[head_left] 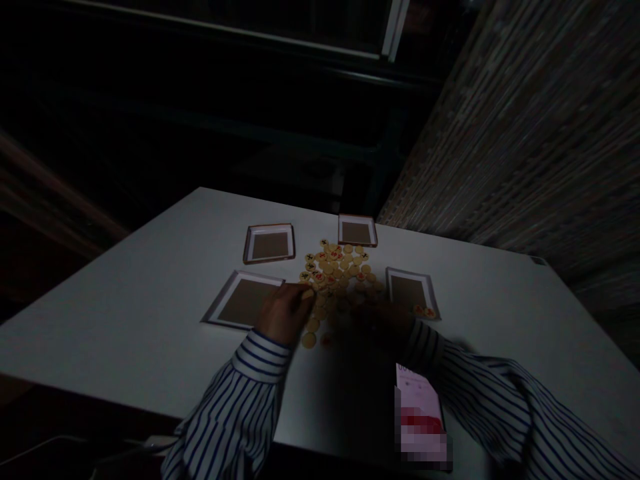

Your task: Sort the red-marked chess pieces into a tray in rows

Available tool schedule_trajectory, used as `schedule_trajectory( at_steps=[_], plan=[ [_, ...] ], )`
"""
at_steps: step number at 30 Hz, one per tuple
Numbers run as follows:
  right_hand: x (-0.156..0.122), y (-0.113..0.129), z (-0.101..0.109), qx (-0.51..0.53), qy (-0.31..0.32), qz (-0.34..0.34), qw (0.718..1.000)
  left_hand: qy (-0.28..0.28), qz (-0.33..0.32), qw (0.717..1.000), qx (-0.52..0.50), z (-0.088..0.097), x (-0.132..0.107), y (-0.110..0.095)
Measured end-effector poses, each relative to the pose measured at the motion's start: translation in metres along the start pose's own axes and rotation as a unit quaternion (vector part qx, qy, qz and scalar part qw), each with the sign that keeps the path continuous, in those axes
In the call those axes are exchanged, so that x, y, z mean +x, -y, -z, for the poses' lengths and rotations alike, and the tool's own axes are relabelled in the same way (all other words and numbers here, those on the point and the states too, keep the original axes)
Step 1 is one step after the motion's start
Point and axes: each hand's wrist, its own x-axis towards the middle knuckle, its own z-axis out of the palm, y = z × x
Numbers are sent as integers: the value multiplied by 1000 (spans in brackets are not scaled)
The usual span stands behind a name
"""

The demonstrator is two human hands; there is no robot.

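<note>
A pile of round yellow game pieces [337, 267] with red and black marks lies in the middle of a white table [125, 313]. My left hand [285, 310] rests at the pile's near left edge, fingers curled and pinched on one yellow piece [307, 293]. My right hand [383, 317] lies in deep shadow at the pile's near right side; its fingers cannot be made out. Both arms wear striped sleeves.
Four shallow square trays surround the pile: near left [220, 310], far left [249, 247], far middle [357, 220], right [431, 293] with two pieces in its near corner. A phone [417, 393] with a lit screen lies by my right forearm. A brick wall stands at right.
</note>
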Motion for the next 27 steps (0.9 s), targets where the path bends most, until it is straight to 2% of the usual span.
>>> schedule_trajectory(
  at_steps=[2,4,7,10,14,22,27],
  plan=[
    [0,2,1,-3,-12,1,1000,-16,40,996,-79,3,-1,-1],
    [0,4,2,-14,-27,-1,1000,-27,94,980,-174,6,-2,-4],
    [1,6,2,-19,-51,23,998,-29,164,932,-322,12,-3,-10],
    [2,8,1,-9,-77,36,996,-19,197,886,-419,16,-4,-12],
    [5,11,1,-5,-97,38,995,-1,213,859,-465,17,-6,-7],
    [14,23,5,-29,-126,41,991,15,209,841,-499,12,-9,-6],
    [21,26,0,-19,-172,65,983,30,229,818,-526,9,-11,-11]
  ],
)
